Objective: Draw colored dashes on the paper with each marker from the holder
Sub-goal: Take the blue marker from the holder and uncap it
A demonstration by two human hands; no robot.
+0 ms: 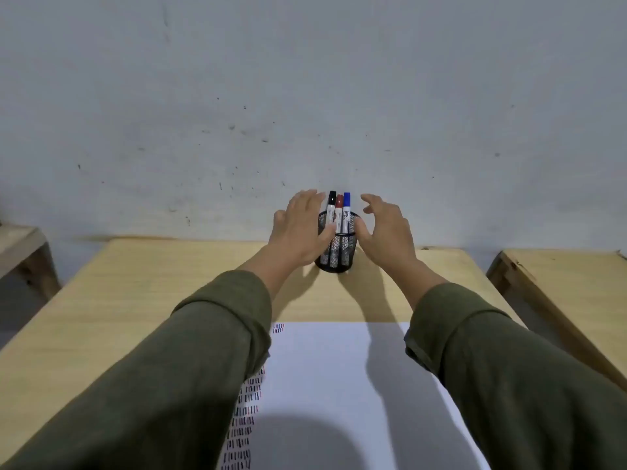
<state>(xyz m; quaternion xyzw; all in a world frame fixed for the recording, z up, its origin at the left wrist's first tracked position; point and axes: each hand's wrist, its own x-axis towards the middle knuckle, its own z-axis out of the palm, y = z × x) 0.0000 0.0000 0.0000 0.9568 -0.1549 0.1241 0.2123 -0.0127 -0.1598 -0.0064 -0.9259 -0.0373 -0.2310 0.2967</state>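
Observation:
A black mesh holder [336, 257] stands near the far edge of the wooden table [169, 283]. Three markers stand upright in it: black cap [331, 205], red cap [339, 208], blue cap [346, 206]. My left hand [300, 228] is at the holder's left side, fingers spread, thumb against the mesh rim. My right hand [386, 228] hovers just right of the holder, fingers apart and curled, holding nothing. White paper [339, 385] lies near me, with rows of short black, red and blue dashes down its left side, partly hidden by my left sleeve.
A pale wall [305, 96] rises right behind the table. A second wooden table [559, 276] stands to the right across a gap, and another [20, 245] at the left edge. A rounded shadow falls on the paper's near part.

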